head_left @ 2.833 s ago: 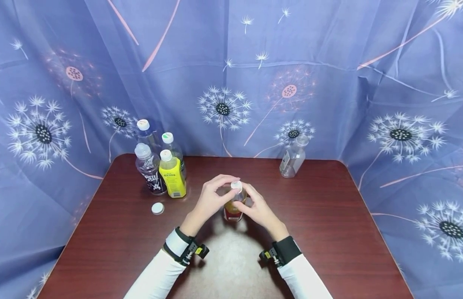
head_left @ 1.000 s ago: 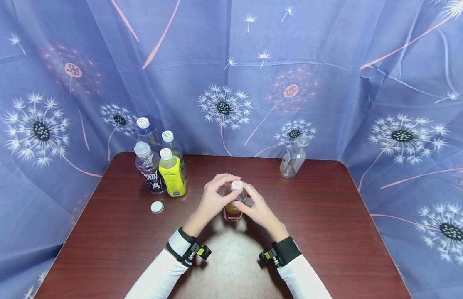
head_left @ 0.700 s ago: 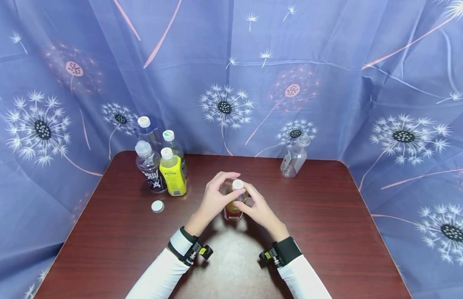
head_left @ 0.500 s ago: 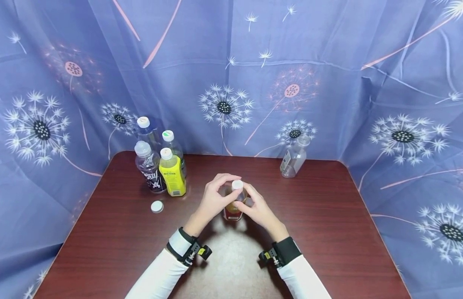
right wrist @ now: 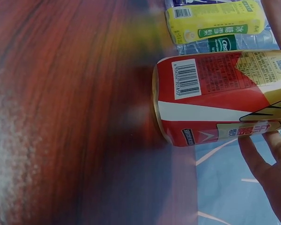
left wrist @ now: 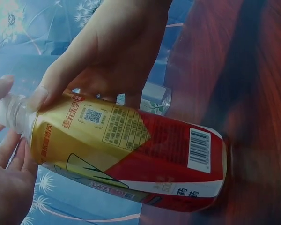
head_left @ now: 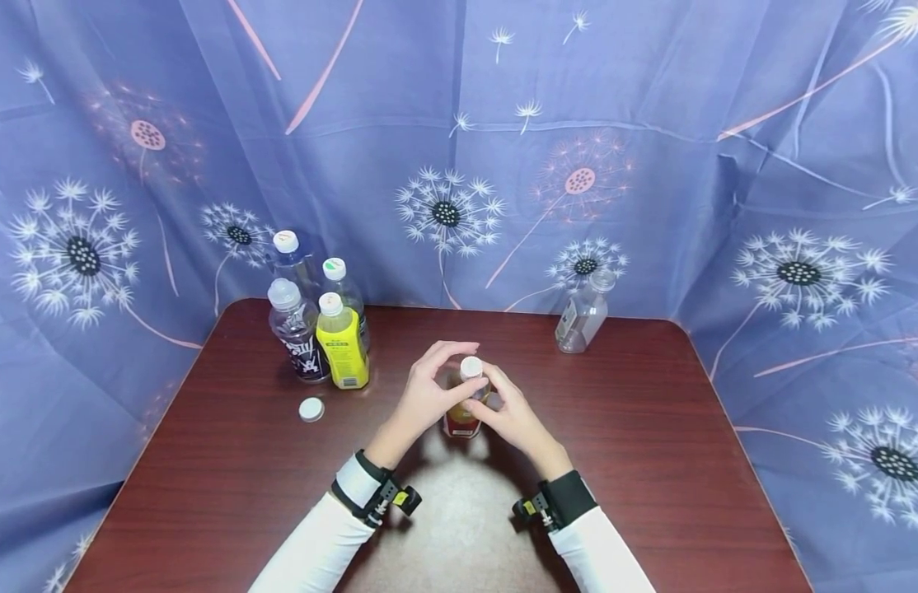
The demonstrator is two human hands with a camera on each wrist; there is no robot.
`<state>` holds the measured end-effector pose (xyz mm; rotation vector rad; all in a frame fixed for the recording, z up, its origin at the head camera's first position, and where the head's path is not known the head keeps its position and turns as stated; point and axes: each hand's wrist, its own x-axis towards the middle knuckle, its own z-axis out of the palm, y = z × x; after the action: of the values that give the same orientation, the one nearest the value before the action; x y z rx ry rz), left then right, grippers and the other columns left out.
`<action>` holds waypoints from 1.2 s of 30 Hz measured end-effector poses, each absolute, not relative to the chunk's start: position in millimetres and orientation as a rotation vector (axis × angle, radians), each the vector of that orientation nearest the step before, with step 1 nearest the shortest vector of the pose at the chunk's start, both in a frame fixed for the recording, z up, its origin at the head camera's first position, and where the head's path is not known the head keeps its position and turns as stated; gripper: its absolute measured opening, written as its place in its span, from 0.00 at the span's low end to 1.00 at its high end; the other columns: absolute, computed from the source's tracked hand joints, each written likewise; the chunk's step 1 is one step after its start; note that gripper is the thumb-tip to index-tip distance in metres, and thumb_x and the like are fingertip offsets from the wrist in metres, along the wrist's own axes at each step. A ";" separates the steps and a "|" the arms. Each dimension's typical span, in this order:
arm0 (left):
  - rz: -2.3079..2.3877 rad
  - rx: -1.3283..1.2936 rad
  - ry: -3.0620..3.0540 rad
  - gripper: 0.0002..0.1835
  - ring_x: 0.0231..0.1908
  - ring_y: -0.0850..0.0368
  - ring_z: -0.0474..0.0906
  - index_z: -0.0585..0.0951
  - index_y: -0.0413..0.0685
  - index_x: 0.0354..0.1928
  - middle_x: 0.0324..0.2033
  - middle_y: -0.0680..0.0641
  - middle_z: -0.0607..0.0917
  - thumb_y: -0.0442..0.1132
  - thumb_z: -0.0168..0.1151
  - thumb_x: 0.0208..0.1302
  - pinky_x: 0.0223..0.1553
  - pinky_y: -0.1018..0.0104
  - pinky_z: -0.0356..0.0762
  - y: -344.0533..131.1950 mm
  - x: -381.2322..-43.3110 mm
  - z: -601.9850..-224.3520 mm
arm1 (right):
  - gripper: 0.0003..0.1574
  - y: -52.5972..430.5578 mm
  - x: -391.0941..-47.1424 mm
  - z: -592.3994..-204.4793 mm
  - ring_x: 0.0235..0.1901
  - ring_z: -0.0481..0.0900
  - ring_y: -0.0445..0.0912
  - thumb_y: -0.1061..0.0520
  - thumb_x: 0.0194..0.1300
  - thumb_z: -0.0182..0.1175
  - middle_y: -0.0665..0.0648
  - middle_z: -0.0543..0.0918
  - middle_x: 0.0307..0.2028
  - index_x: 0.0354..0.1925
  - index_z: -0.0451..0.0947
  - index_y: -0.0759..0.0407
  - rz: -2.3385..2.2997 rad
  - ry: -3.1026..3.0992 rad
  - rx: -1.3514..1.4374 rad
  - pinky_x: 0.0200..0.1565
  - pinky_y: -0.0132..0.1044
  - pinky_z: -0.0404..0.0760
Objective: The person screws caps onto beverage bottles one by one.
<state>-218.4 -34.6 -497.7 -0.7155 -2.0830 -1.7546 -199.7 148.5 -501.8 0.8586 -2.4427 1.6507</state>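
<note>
A drink bottle point(head_left: 462, 424) with a red and gold label stands upright at the middle of the table, topped by a white cap point(head_left: 470, 367). My right hand point(head_left: 512, 416) grips the bottle just below its neck, thumb on the near side and fingers round the back, as the left wrist view shows. Around the cap my left hand point(head_left: 428, 394) is loosely spread. Its thumb lies along the near side of the cap, and the index finger arches behind it with a gap between. In the right wrist view the label's barcode point(right wrist: 186, 78) faces me.
At the back left stand several bottles, among them a yellow-labelled bottle point(head_left: 344, 354) and a dark-labelled bottle point(head_left: 299, 338). A loose white cap point(head_left: 311, 409) lies before them. A clear bottle point(head_left: 582, 317) stands at the back right, near the patterned cloth point(head_left: 503, 156).
My left index finger has lifted away from the cap, after resting close against it half a second ago. It was similarly lifted slightly earlier. The right hand and bottle stay in place.
</note>
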 end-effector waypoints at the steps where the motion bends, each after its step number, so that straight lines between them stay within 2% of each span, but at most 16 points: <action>1: -1.747 -0.702 -2.090 0.23 0.51 0.48 0.81 0.85 0.37 0.55 0.50 0.39 0.86 0.25 0.77 0.55 0.49 0.46 0.84 -34.3 -218.6 -497.9 | 0.37 148.7 -199.9 -502.1 0.57 0.75 0.38 0.70 0.66 0.68 0.67 0.78 0.62 0.70 0.68 0.68 1.650 -2.443 0.858 0.56 0.38 0.83; 6: -1.759 -0.711 -2.086 0.20 0.52 0.50 0.80 0.87 0.39 0.52 0.50 0.42 0.87 0.25 0.76 0.56 0.48 0.58 0.84 -34.3 -218.6 -497.0 | 0.37 149.6 -200.4 -502.7 0.51 0.75 0.38 0.71 0.66 0.68 0.66 0.79 0.56 0.70 0.68 0.69 1.662 -2.433 0.871 0.51 0.36 0.83; 9: -1.770 -0.729 -2.089 0.23 0.54 0.50 0.80 0.86 0.39 0.56 0.52 0.42 0.86 0.25 0.76 0.56 0.51 0.58 0.83 -34.5 -219.2 -497.7 | 0.37 149.0 -200.5 -502.9 0.53 0.75 0.37 0.71 0.65 0.68 0.67 0.79 0.57 0.69 0.68 0.70 1.651 -2.425 0.876 0.53 0.38 0.83; 12: -1.782 -0.712 -2.087 0.24 0.51 0.49 0.81 0.84 0.37 0.56 0.52 0.40 0.85 0.24 0.77 0.56 0.49 0.55 0.84 -34.0 -219.9 -498.7 | 0.37 148.5 -200.8 -502.9 0.55 0.75 0.37 0.71 0.65 0.68 0.68 0.79 0.59 0.69 0.69 0.70 1.653 -2.425 0.877 0.55 0.38 0.83; 16: -1.780 -0.714 -2.063 0.20 0.52 0.45 0.81 0.85 0.34 0.52 0.49 0.36 0.86 0.23 0.75 0.56 0.52 0.63 0.81 -34.5 -219.0 -497.7 | 0.35 147.9 -201.0 -502.2 0.51 0.75 0.39 0.71 0.66 0.67 0.67 0.79 0.56 0.69 0.69 0.70 1.681 -2.434 0.864 0.52 0.34 0.82; 19: -1.802 -0.741 -2.043 0.21 0.53 0.46 0.81 0.85 0.36 0.54 0.50 0.37 0.86 0.23 0.75 0.56 0.54 0.68 0.79 -35.9 -218.8 -497.6 | 0.35 147.5 -200.6 -501.4 0.52 0.75 0.39 0.71 0.66 0.67 0.66 0.79 0.57 0.69 0.69 0.69 1.689 -2.446 0.846 0.53 0.34 0.81; 22: -1.883 -0.745 -2.016 0.24 0.48 0.50 0.84 0.84 0.39 0.57 0.50 0.39 0.85 0.26 0.77 0.57 0.50 0.66 0.83 -36.6 -219.9 -499.6 | 0.36 147.3 -200.1 -501.1 0.56 0.74 0.38 0.70 0.66 0.68 0.66 0.79 0.60 0.69 0.69 0.68 1.680 -2.460 0.831 0.56 0.37 0.81; 26: -1.937 -0.743 -1.992 0.23 0.44 0.53 0.85 0.83 0.41 0.57 0.49 0.41 0.85 0.28 0.76 0.59 0.47 0.65 0.85 -38.0 -221.2 -502.2 | 0.36 146.5 -200.3 -501.9 0.54 0.75 0.38 0.70 0.66 0.68 0.66 0.79 0.59 0.70 0.69 0.68 1.681 -2.463 0.827 0.56 0.38 0.81; 31: -1.915 -0.755 -1.994 0.26 0.51 0.48 0.83 0.82 0.39 0.59 0.53 0.40 0.86 0.26 0.76 0.58 0.54 0.63 0.83 -38.1 -222.0 -503.7 | 0.36 145.9 -200.7 -501.7 0.54 0.75 0.39 0.70 0.66 0.68 0.67 0.79 0.58 0.69 0.69 0.69 1.669 -2.464 0.830 0.56 0.38 0.81; 36: -1.902 -0.708 -2.015 0.29 0.51 0.42 0.81 0.80 0.34 0.61 0.52 0.34 0.84 0.21 0.75 0.55 0.54 0.53 0.84 -35.1 -219.8 -499.6 | 0.37 146.4 -200.6 -501.4 0.58 0.75 0.40 0.69 0.66 0.67 0.68 0.78 0.62 0.70 0.68 0.68 1.662 -2.474 0.830 0.58 0.41 0.82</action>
<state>-219.8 -35.1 -499.6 -0.7079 -2.0153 -1.9018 -200.6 146.4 -501.4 0.8300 -2.4738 1.6624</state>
